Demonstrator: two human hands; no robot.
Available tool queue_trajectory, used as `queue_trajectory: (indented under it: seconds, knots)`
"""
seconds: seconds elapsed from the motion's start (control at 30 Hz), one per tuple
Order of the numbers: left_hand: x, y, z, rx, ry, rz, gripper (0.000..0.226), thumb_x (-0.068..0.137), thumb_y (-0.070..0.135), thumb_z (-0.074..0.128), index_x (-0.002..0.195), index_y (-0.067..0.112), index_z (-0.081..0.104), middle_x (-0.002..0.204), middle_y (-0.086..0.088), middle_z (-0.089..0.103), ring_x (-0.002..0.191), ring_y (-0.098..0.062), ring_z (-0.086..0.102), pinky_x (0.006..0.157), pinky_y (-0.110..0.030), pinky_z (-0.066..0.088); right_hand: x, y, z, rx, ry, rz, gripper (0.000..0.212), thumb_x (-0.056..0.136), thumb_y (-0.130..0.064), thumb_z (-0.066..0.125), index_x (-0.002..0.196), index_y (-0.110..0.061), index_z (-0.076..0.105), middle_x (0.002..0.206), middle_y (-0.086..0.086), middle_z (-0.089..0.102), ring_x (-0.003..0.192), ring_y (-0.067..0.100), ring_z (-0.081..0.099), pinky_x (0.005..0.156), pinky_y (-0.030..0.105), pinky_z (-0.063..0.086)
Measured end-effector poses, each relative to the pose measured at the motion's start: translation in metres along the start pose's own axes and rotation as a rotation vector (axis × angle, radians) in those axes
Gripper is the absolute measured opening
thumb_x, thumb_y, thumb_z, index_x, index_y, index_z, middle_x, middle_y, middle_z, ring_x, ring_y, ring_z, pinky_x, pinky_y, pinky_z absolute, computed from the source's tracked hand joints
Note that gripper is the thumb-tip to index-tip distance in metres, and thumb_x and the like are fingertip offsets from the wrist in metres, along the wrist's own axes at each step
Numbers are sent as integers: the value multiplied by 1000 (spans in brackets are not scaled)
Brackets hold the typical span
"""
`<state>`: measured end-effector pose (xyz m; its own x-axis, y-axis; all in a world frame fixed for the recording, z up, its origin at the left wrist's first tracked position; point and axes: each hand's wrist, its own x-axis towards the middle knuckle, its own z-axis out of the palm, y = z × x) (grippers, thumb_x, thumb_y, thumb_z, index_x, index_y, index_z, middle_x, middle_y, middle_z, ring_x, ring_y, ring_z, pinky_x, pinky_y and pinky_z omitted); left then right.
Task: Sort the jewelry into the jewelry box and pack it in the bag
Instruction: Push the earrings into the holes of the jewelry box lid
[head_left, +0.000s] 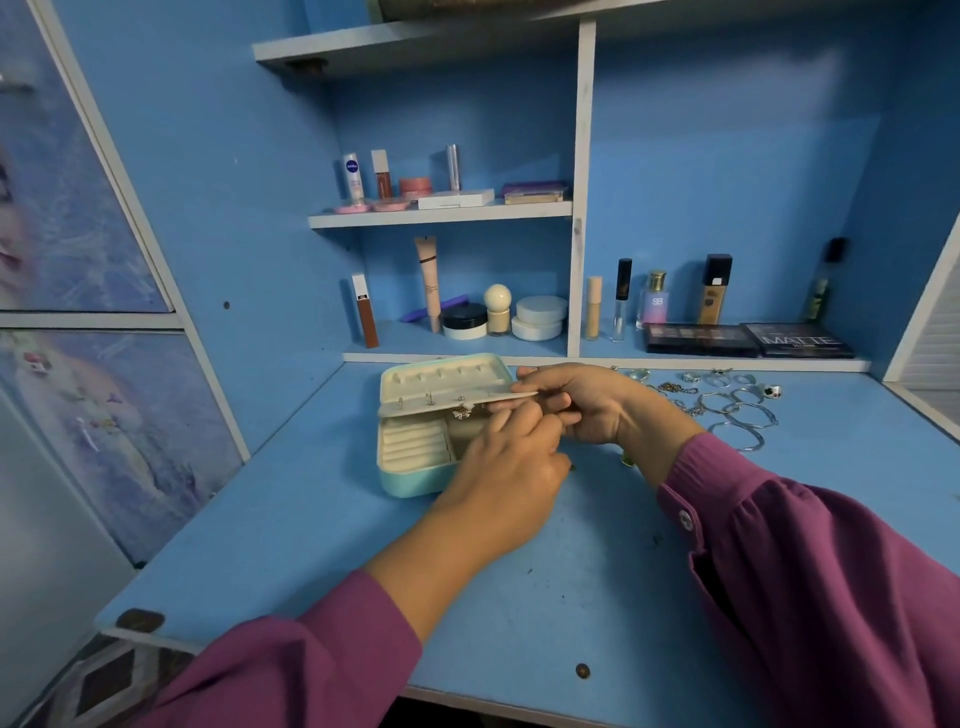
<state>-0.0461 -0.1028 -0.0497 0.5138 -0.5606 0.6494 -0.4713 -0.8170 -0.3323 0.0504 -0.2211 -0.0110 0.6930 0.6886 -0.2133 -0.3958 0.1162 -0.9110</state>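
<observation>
Head camera: a person in purple sleeves works at a blue counter, sorting jewelry into a mint-green jewelry box that lies open near the counter's back edge, left of centre. The right hand pinches the cream earring flap at its right end, fingers curled on it, holding it raised over the ring rolls. The left hand reaches in under the flap, fingers drawn together at a small sparkly earring; whether they actually pinch it cannot be told. Two or three earrings already sit in the flap. Bangles, rings and chains lie loose toward the back right corner, well apart from the box. No bag is in view. To do this step well, the flap likely needs holding steady and taut while the post is guided squarely through its hole, then backed before letting go, lest the piece drop into the compartments.
</observation>
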Motion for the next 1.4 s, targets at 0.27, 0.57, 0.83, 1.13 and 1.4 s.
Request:
queue_trajectory:
  seconds: [0.27, 0.57, 0.83, 1.13, 1.4]
  knots:
    - [10, 10, -2, 74, -89, -37, 14, 59, 9, 79, 60, 12, 65, 81, -6, 62, 83, -28, 57, 75, -32, 28, 14, 4, -13, 12, -105, -3, 43, 37, -12, 95, 63, -15, 61, 73, 12, 33, 32, 2, 24, 27, 16, 29]
    - [17, 17, 6, 51, -121, -125, 20, 51, 16, 84, 65, 13, 69, 96, -13, 68, 87, -26, 51, 80, -32, 31, 23, 6, -21, -20, -24, 20, 36, 44, -14, 94, 65, -21, 65, 74, 0, 45, 62, 9, 36, 58, 18, 16]
    - [12, 11, 7, -3, -19, -209, 23, 52, 23, 86, 71, 22, 72, 90, 3, 66, 93, -19, 52, 74, -29, 43, 3, 4, -10, -1, -1, 30, 31, 93, -6, 49, 64, -16, 48, 38, -6, 32, 29, 3, 26, 40, 15, 7]
    - [10, 7, 8, -102, -13, -225, 18, 60, 32, 87, 74, 35, 76, 88, 6, 64, 101, -18, 40, 76, -28, 46, 0, 3, -4, -31, 10, 23, 27, 94, -7, 47, 69, -15, 45, 37, -5, 31, 29, 4, 25, 29, 13, 22]
    - [12, 9, 8, -101, -63, -224, 15, 60, 31, 85, 67, 31, 71, 93, 4, 66, 104, -17, 40, 80, -28, 43, 3, 4, -6, -20, -5, 13, 25, 90, -5, 52, 67, -14, 51, 40, -5, 32, 29, 3, 25, 29, 12, 18]
